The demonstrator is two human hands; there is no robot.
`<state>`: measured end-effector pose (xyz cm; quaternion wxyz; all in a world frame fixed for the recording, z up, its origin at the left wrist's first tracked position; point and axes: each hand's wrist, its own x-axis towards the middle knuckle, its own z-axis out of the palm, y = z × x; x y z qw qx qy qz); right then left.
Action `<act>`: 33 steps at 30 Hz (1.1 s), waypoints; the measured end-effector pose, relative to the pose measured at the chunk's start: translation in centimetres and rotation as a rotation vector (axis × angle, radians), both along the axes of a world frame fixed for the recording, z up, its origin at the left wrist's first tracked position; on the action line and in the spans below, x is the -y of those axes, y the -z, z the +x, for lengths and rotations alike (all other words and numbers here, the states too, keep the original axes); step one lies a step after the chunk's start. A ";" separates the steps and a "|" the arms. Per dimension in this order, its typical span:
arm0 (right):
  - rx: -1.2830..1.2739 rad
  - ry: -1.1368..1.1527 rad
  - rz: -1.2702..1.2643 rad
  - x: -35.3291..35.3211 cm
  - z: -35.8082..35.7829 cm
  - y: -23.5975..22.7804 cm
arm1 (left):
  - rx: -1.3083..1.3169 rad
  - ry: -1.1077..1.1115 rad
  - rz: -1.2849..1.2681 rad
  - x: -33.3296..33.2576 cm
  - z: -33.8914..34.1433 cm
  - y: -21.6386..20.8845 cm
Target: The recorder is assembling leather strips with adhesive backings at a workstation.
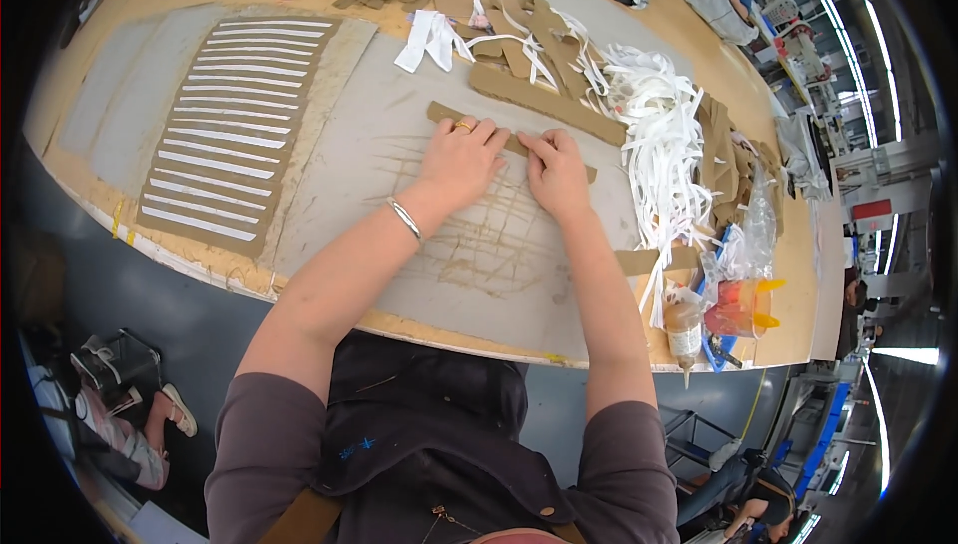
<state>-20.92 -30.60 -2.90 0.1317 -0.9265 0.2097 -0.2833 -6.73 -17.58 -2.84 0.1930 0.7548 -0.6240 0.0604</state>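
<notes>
Brown strip (514, 145) lay slantwise just above the centre of the frame, and both bare hands were on it. Left forearm angled up and to the right from the lower left, wrist with a silver bracelet (403, 217), and the left hand (461, 162) sat palm down, fingers bent over the strip toward its left end. Right forearm came up steeply, leaning left, and the right hand (559, 173) was half curled, its fingertips on the strip just beside the other hand's. Couldn't tell if either hand was grasping it or only pressing, tbh. Another, longer strip (549, 103) lay just above, a white pile (654, 115) spilled down the right, and a striped panel (235, 125) filled the left.
</notes>
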 end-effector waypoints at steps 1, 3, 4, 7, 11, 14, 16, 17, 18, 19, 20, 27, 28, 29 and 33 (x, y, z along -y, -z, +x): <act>-0.016 -0.027 -0.023 0.1 -0.1 0.2 | 0.016 0.003 -0.037 -0.1 -0.1 0.0; -0.008 -0.051 -0.024 0.2 -0.2 0.5 | 0.033 0.007 -0.064 -0.1 -0.3 0.1; -0.003 -0.075 -0.045 0.2 -0.1 0.4 | 0.049 0.002 -0.051 -0.1 -0.2 0.0; -0.043 -0.038 -0.071 -0.5 -0.2 0.1 | 0.058 -0.005 -0.049 -0.1 -0.2 0.2; -0.076 -0.042 -0.077 -0.8 -0.1 -0.5 | 0.020 -0.034 -0.098 -0.2 -0.1 0.2; -0.066 -0.015 -0.107 -0.5 -0.6 0.7 | -0.007 -0.045 -0.096 -0.1 0.1 0.5; 0.025 0.072 -0.099 -0.9 -0.9 1.3 | -0.004 -0.078 -0.096 -0.6 0.5 0.6; 0.026 0.060 -0.101 -1.1 -1.1 1.3 | -0.003 -0.112 -0.087 -1.1 0.7 0.6; -0.039 0.125 -0.149 -1.3 -1.2 1.2 | -0.001 -0.128 -0.088 -1.7 1.1 0.5; -0.104 0.193 -0.199 -1.5 -1.6 1.1 | 0.005 -0.166 -0.091 -2.1 1.4 0.5; -0.098 0.163 -0.196 -1.9 -1.6 1.0 | 0.017 -0.220 -0.086 -3.1 2.2 0.4; -0.213 0.318 -0.341 -3.9 -2.5 0.0 | -0.097 -0.151 -0.183 -14.5 3.2 -2.2; -0.112 0.228 -0.315 -5.4 -1.8 -0.5 | -0.108 -0.204 -0.181 -18.3 3.6 -3.0; -0.016 0.152 -0.290 -6.5 -1.2 -1.3 | -0.124 -0.242 -0.183 -21.4 4.2 -3.6; 0.036 -0.302 0.008 -15.2 5.0 -2.9 | -0.019 -0.465 -0.153 -30.1 7.8 -3.6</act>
